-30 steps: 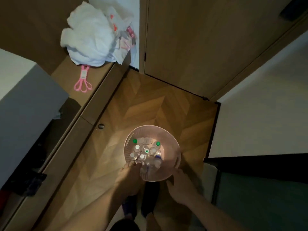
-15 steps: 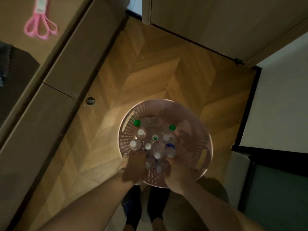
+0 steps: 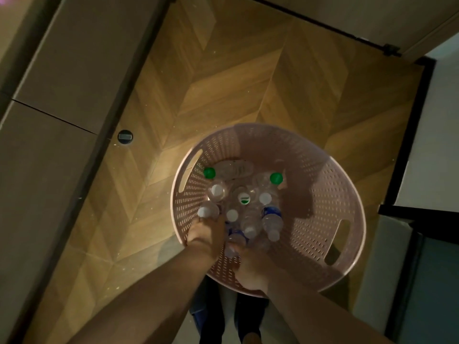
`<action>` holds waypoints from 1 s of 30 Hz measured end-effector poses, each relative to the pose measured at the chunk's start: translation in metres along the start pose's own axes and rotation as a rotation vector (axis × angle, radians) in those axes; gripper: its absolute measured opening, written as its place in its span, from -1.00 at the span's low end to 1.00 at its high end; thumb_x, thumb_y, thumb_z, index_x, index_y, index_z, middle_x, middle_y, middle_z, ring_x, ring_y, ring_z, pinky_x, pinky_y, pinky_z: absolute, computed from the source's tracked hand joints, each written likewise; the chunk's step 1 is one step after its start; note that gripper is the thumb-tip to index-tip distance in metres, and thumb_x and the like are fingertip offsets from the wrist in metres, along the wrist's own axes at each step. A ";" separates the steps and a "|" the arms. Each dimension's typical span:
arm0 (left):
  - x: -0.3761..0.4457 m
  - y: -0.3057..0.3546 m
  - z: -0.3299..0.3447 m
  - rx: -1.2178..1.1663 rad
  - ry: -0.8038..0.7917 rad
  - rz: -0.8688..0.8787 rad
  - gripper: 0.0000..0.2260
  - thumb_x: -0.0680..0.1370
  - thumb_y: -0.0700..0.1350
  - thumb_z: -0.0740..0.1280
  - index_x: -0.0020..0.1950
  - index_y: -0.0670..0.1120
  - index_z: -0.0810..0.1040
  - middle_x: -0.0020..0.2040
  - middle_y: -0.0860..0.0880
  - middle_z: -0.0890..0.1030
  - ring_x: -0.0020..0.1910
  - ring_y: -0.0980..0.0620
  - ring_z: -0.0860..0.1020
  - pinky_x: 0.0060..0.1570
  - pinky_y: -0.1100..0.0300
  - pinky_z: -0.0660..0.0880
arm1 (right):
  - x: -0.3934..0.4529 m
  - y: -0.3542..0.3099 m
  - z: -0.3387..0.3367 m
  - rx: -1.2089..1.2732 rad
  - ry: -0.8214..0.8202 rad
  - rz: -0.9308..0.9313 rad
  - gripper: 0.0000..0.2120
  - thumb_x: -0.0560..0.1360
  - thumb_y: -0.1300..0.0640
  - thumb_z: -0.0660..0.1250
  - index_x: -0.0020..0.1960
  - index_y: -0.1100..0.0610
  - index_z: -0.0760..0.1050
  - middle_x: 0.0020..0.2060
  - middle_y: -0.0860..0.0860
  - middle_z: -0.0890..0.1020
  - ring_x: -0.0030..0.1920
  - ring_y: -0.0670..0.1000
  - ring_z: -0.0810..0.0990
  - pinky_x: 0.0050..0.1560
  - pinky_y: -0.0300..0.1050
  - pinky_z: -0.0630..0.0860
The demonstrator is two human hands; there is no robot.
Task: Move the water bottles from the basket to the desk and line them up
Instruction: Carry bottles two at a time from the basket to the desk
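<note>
Print on the bottle labels [image 3: 272, 211] is too blurred to read

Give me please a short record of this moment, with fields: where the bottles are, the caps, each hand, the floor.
container: pink perforated basket, round, two handle slots, on the floor
bottles: clear water bottles clustered in the basket's left half, none out yet
caps: two green caps, the others mostly white
left hand: inside the basket, at the bottles; grip unclear
right hand: inside the near rim, at the bottles; grip unclear
floor: wooden herringbone floor
</note>
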State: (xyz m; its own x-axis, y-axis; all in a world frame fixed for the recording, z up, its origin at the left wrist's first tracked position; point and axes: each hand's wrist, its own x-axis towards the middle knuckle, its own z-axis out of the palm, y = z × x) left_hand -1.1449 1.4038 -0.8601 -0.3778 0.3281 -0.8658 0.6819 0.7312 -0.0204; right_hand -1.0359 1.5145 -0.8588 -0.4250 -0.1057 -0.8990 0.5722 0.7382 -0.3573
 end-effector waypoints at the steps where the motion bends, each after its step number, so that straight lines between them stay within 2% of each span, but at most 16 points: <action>1: 0.002 0.000 0.000 0.036 0.003 0.007 -0.46 0.69 -0.10 0.21 0.64 -0.11 0.11 0.58 -0.24 0.26 0.49 -0.31 0.37 0.40 -0.15 0.39 | 0.003 -0.002 0.003 0.007 -0.002 0.000 -0.37 0.69 0.10 0.22 0.68 -0.15 0.09 0.59 0.04 0.35 0.56 0.17 0.37 0.52 0.07 0.37; 4: -0.001 -0.001 -0.003 0.067 0.029 0.034 -0.47 0.72 -0.10 0.15 0.64 -0.16 0.04 0.55 -0.27 0.33 0.44 -0.30 0.45 0.38 -0.13 0.45 | 0.011 -0.010 0.009 0.006 0.009 0.026 -0.41 0.66 0.07 0.23 0.64 -0.14 0.16 0.55 0.05 0.37 0.53 0.21 0.37 0.51 0.12 0.37; 6: -0.005 -0.003 -0.004 0.043 0.049 0.061 -0.51 0.71 -0.09 0.16 0.61 -0.11 0.12 0.49 -0.25 0.41 0.37 -0.27 0.52 0.34 -0.12 0.48 | 0.014 -0.013 0.009 0.024 0.022 0.077 -0.46 0.65 0.06 0.25 0.60 -0.06 0.22 0.49 0.07 0.44 0.49 0.21 0.42 0.44 0.07 0.42; 10: -0.028 -0.011 -0.016 -0.003 0.155 0.118 -0.56 0.67 -0.01 0.27 0.52 -0.03 0.26 0.45 -0.13 0.47 0.43 -0.19 0.43 0.40 -0.06 0.39 | 0.015 -0.013 0.007 0.079 0.083 0.168 -0.58 0.66 0.12 0.28 0.50 -0.01 0.32 0.37 0.07 0.53 0.40 0.16 0.51 0.17 -0.07 0.40; 14: -0.075 -0.022 -0.032 -0.051 0.285 0.148 -0.56 0.66 -0.01 0.29 0.52 -0.01 0.30 0.50 -0.10 0.45 0.49 -0.18 0.37 0.44 -0.04 0.30 | -0.010 -0.015 0.003 0.072 0.139 0.208 -0.62 0.62 0.12 0.37 0.41 0.04 0.41 0.29 0.04 0.55 0.34 0.11 0.56 0.24 -0.08 0.51; 16: -0.104 -0.028 -0.040 -0.073 0.385 0.193 -0.51 0.61 0.01 0.39 0.51 -0.04 0.39 0.46 -0.10 0.51 0.47 -0.20 0.42 0.43 -0.05 0.34 | -0.029 -0.016 -0.001 0.074 0.246 0.210 -0.73 0.63 0.05 0.36 0.30 0.01 0.45 0.24 0.01 0.55 0.27 0.09 0.57 0.14 -0.10 0.50; 17: -0.118 -0.032 -0.044 -0.080 0.441 0.225 -0.46 0.48 0.02 0.53 0.42 -0.06 0.51 0.33 -0.11 0.61 0.35 -0.20 0.53 0.32 -0.06 0.47 | -0.040 -0.016 -0.003 0.059 0.313 0.217 -0.83 0.64 0.03 0.34 0.21 -0.02 0.45 0.18 -0.01 0.57 0.20 0.07 0.60 0.05 -0.11 0.47; 18: -0.130 -0.035 -0.045 -0.087 0.482 0.254 -0.44 0.29 0.03 0.65 0.25 -0.04 0.63 0.14 -0.09 0.70 0.15 -0.18 0.65 0.10 -0.03 0.59 | -0.054 -0.019 -0.007 0.055 0.373 0.206 -0.90 0.64 0.03 0.32 0.13 -0.07 0.43 0.09 -0.04 0.59 0.12 0.05 0.63 -0.01 -0.13 0.45; 19: -0.143 -0.039 -0.043 -0.106 0.509 0.246 -0.43 0.14 0.03 0.70 0.11 -0.01 0.68 -0.03 -0.06 0.73 -0.03 -0.14 0.69 -0.13 0.02 0.62 | -0.074 -0.026 -0.013 0.056 0.413 0.171 -0.90 0.64 0.03 0.32 0.07 -0.11 0.39 0.01 -0.06 0.59 0.04 0.03 0.63 -0.05 -0.14 0.46; 20: -0.160 -0.042 -0.044 -0.135 0.506 0.231 -0.43 0.09 0.06 0.69 0.05 0.01 0.68 -0.11 -0.02 0.72 -0.13 -0.10 0.68 -0.26 0.05 0.59 | -0.094 -0.035 -0.021 0.038 0.432 0.143 -0.87 0.66 0.02 0.31 0.05 -0.12 0.35 -0.06 -0.08 0.57 -0.05 0.00 0.61 -0.10 -0.19 0.47; 22: -0.195 -0.046 -0.044 -0.193 0.481 0.203 -0.47 0.18 0.13 0.61 0.09 0.04 0.62 -0.14 0.00 0.70 -0.19 -0.08 0.64 -0.31 0.07 0.54 | -0.145 -0.062 -0.038 0.055 0.460 0.101 -0.92 0.71 0.05 0.27 0.10 -0.06 0.37 -0.11 -0.09 0.54 -0.20 0.00 0.57 -0.24 -0.42 0.41; 23: -0.212 -0.047 -0.044 -0.229 0.467 0.175 -0.47 0.21 0.13 0.59 0.12 0.04 0.57 -0.18 0.00 0.68 -0.24 -0.09 0.62 -0.33 0.07 0.52 | -0.169 -0.073 -0.044 0.063 0.474 0.075 -0.94 0.72 0.02 0.26 0.13 -0.02 0.39 -0.09 -0.10 0.56 -0.18 0.03 0.59 -0.24 -0.42 0.41; 26: -0.275 -0.052 -0.055 -0.396 0.399 0.031 -0.37 0.13 0.06 0.67 0.13 0.01 0.55 -0.28 -0.03 0.59 -0.41 -0.11 0.55 -0.45 0.12 0.38 | -0.239 -0.106 -0.063 -0.008 0.477 0.068 -0.75 0.68 -0.16 0.21 0.23 -0.03 0.39 -0.07 -0.06 0.63 -0.05 0.01 0.67 -0.02 -0.06 0.60; 27: -0.306 -0.055 -0.067 -0.417 0.432 -0.011 -0.41 0.20 0.06 0.66 0.17 -0.02 0.59 -0.23 -0.05 0.60 -0.40 -0.12 0.57 -0.46 0.12 0.38 | -0.266 -0.119 -0.068 -0.011 0.469 0.028 -0.72 0.67 -0.17 0.19 0.23 -0.01 0.40 -0.08 -0.05 0.63 -0.04 0.02 0.67 0.03 0.02 0.63; 28: -0.339 -0.058 -0.079 -0.452 0.401 -0.030 -0.47 0.35 0.06 0.58 0.27 -0.04 0.58 -0.10 -0.07 0.62 -0.31 -0.13 0.61 -0.40 0.07 0.45 | -0.295 -0.133 -0.074 0.022 0.463 0.007 -0.70 0.66 -0.15 0.19 0.25 0.03 0.42 -0.05 0.00 0.64 -0.03 0.04 0.67 0.06 0.05 0.64; 30: -0.404 -0.068 -0.099 -0.556 0.436 -0.083 -0.55 0.62 0.05 0.33 0.48 -0.04 0.40 0.19 -0.08 0.56 -0.06 -0.17 0.64 -0.15 -0.02 0.54 | -0.348 -0.159 -0.093 0.073 0.485 0.011 -0.67 0.69 0.02 0.25 0.38 0.16 0.43 0.12 0.15 0.65 0.02 -0.04 0.68 0.03 -0.15 0.59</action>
State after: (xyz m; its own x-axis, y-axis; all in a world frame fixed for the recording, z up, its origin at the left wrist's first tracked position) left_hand -1.1007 1.2810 -0.4594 -0.7104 0.3821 -0.5911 0.2626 0.9231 0.2811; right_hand -1.0438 1.4962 -0.4654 -0.6867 0.2369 -0.6873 0.6187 0.6869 -0.3813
